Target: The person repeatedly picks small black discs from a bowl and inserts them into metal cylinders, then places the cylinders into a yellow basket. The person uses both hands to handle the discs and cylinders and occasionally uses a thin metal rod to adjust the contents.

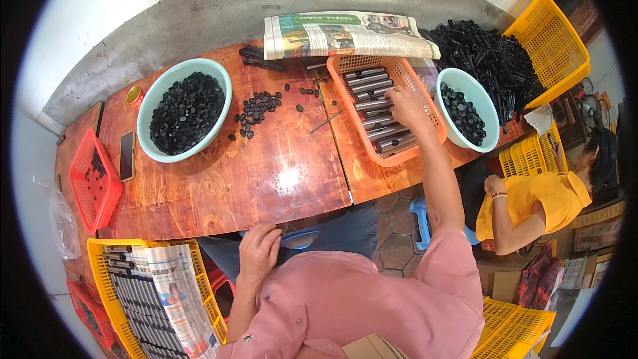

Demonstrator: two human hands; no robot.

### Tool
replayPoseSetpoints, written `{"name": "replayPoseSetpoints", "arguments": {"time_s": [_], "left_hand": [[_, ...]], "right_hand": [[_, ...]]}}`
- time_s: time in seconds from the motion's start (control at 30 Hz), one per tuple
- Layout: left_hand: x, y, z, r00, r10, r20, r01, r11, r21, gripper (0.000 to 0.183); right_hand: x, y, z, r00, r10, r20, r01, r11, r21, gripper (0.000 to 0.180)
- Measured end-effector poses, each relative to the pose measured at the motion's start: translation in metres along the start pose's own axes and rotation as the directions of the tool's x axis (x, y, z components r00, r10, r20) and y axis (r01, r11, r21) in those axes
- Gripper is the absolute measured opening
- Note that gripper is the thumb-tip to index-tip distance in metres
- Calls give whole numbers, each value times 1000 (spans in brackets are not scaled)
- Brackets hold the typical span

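Observation:
My right hand (406, 105) reaches into an orange plastic basket (383, 159), its fingertips on one of several dark tubes with shiny metal-looking bodies; whether they grip it cannot be told. The tubes (371, 86) lie side by side across the basket. My left hand (259, 249) rests near the table's front edge, fingers loosely curled, with nothing seen in it. Small black oval pieces (256, 109) lie loose on the wooden table (294, 174). More of them fill a large pale green bowl (227, 94) at the left and a smaller one (493, 124) right of the basket. A thin rod (325, 122) lies beside the basket.
A folded newspaper (349, 35) lies behind the basket, with a heap of black tubular parts (478, 55) to its right. A phone (127, 156) and a red basket (112, 204) are at the left. A yellow crate (94, 264) holds tubes. Another person (533, 204) sits at the right.

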State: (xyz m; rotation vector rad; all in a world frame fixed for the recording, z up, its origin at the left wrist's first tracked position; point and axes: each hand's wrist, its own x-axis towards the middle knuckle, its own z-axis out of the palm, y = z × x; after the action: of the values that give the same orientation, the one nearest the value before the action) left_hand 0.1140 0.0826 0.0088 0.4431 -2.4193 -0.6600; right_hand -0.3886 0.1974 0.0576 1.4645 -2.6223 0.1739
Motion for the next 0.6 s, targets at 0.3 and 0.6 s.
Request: {"name": "replayPoseSetpoints", "arguments": {"time_s": [0.3, 0.6], "left_hand": [[22, -5, -9, 954, -261, -149, 214, 938, -273, 15], [81, -19, 21, 820, -469, 329, 422, 107, -900, 47]], "right_hand": [[-17, -43, -74, 981, -2, -195, -30, 986, -164, 18], [-83, -208, -33, 925, -249, 287, -352, -273, 895, 38]]}}
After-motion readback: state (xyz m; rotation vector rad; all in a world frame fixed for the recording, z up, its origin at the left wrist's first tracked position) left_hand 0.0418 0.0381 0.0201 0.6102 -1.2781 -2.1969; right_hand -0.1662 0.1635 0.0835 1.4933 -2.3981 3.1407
